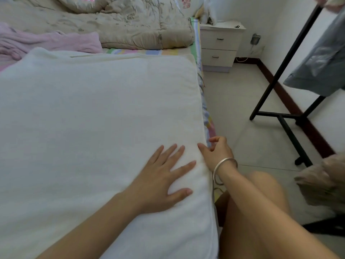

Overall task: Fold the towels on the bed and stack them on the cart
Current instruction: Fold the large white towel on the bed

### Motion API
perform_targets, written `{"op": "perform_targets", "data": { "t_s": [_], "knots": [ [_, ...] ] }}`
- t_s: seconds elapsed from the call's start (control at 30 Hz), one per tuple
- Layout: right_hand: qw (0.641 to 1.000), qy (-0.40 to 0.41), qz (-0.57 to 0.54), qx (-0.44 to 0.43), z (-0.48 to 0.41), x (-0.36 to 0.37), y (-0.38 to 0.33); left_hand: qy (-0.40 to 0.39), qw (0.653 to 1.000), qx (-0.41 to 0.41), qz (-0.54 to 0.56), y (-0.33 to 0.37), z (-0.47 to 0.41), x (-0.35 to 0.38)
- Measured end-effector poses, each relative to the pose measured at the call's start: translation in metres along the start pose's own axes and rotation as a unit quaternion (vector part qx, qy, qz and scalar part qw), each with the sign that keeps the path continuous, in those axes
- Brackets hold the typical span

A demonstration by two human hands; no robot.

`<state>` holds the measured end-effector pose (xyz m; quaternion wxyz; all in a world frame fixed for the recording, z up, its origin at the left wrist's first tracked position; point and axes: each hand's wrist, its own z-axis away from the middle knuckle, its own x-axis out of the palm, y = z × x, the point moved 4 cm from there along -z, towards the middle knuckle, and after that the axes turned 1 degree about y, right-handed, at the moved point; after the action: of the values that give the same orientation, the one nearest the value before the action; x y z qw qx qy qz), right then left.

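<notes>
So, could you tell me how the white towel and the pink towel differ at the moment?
The white towel lies spread flat and smooth; the pink towel is bunched in wrinkles. The white towel fills the near side, the pink towel sits further back on the left. The left hand rests flat on the white towel; no hand touches the pink towel. Both lie on the bed.

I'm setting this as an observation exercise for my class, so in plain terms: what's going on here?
A person is working on a big white towel spread flat on the bed. The left hand presses flat on it near its right edge, fingers spread. The right hand sits at that edge, fingers curled; whether it holds the cloth is unclear. A pink towel lies crumpled further up.
</notes>
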<state>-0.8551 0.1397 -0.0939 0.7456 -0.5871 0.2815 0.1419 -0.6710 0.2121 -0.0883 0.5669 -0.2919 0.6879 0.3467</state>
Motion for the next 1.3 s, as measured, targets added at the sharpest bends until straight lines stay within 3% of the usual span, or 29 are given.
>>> {"op": "perform_targets", "data": {
  "t_s": [0.23,0.5,0.63,0.9,1.0,1.07,1.13,1.2,1.3],
  "knots": [
    [1.0,-0.016,-0.018,-0.012,0.061,-0.005,0.02,0.045,0.995,0.033,0.079,0.019,0.047,-0.003],
    [0.999,0.004,-0.038,-0.009,0.123,-0.001,0.042,0.036,0.998,0.053,0.008,0.031,0.07,0.004],
    [0.999,0.019,-0.003,-0.05,0.134,0.004,0.04,0.024,0.998,0.051,-0.018,0.035,0.069,0.005],
    [0.994,0.006,0.101,-0.04,0.132,0.002,0.049,0.015,0.999,0.046,-0.019,0.044,0.068,0.01],
    [0.978,0.07,0.142,-0.139,0.129,-0.003,0.026,0.017,0.999,0.04,0.022,0.045,0.072,0.002],
    [0.947,0.09,0.21,-0.227,0.122,-0.002,0.001,0.065,0.986,0.003,0.155,0.037,0.074,-0.012],
    [0.919,0.027,0.293,-0.261,0.114,0.009,-0.025,0.155,0.958,-0.062,0.235,0.013,0.078,-0.029],
    [0.892,-0.035,0.359,-0.272,0.105,0.032,-0.049,0.223,0.945,-0.12,0.209,-0.028,0.086,-0.047],
    [0.878,-0.085,0.385,-0.27,0.089,0.075,-0.081,0.253,0.927,-0.218,0.169,-0.096,0.098,-0.068]
  ]
}}
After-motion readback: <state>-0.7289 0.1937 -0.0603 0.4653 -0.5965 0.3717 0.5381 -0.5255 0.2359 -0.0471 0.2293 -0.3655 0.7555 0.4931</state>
